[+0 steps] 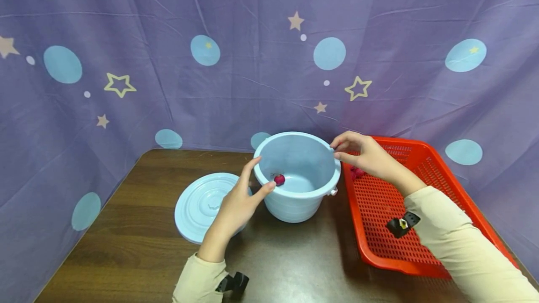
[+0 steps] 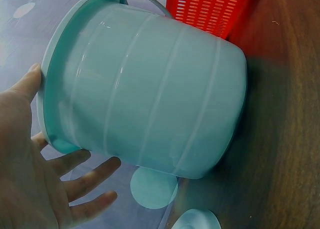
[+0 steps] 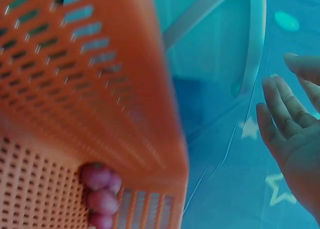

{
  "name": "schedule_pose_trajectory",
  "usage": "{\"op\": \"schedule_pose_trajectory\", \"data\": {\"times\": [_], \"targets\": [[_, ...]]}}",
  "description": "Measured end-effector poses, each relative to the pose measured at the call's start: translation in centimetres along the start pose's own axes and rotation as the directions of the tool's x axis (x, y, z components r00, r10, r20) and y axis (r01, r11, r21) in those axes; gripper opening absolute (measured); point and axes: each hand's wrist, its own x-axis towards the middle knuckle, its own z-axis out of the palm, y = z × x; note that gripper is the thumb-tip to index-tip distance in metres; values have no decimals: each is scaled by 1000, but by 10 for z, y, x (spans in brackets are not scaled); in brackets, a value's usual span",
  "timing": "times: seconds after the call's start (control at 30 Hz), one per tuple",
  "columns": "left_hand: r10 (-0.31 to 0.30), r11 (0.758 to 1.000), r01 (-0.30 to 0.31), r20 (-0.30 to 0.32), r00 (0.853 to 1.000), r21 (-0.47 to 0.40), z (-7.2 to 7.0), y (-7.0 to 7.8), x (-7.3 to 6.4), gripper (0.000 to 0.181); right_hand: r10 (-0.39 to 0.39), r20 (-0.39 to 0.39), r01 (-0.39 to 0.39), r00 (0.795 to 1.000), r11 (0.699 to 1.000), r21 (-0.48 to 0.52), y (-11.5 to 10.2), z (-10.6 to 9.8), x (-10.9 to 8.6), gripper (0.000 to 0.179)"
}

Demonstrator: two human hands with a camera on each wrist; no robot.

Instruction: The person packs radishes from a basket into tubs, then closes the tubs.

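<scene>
A light blue bucket (image 1: 294, 207) stands upright on the table with its mouth up. A small dark red round thing (image 1: 279, 180) lies inside it; its kind is unclear. My left hand (image 1: 236, 205) is at the bucket's left rim, the thumb against the rim and the other fingers spread out beside the wall (image 2: 150, 89). On the opposite side my right hand (image 1: 368, 155) hovers by the rim, fingers loosely bent and holding nothing. In the right wrist view, those fingers (image 3: 280, 104) appear apart from the bucket.
Left of the bucket a round light blue lid (image 1: 202, 207) lies flat. A red perforated basket (image 1: 362, 242) stands on the right, beneath my right forearm, with a cluster of pinkish round fruits (image 3: 102, 196) in its corner. A patterned purple curtain (image 1: 261, 60) hangs behind the wooden table (image 1: 126, 228).
</scene>
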Motion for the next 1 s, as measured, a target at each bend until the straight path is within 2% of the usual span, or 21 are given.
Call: {"op": "schedule_pose_trajectory", "data": {"times": [0.4, 0.63, 0.87, 1.0], "targets": [[10, 1000, -10, -1, 1000, -5, 0, -1, 0, 78, 85, -75, -86, 994, 996, -10, 45, -15, -8, 19], [15, 1000, -15, 3, 1000, -13, 0, 0, -1, 77, 163, -51, -167, 985, 982, -91, 69, -19, -15, 22], [14, 1000, -14, 2, 1000, -14, 0, -1, 0, 77, 217, -31, -219, 976, 969, -111, 88, -18, -18, 24], [13, 1000, -13, 4, 1000, -16, 0, -2, 0, 78, 267, -25, -267, 963, 955, -131, 97, -16, -18, 24]]}}
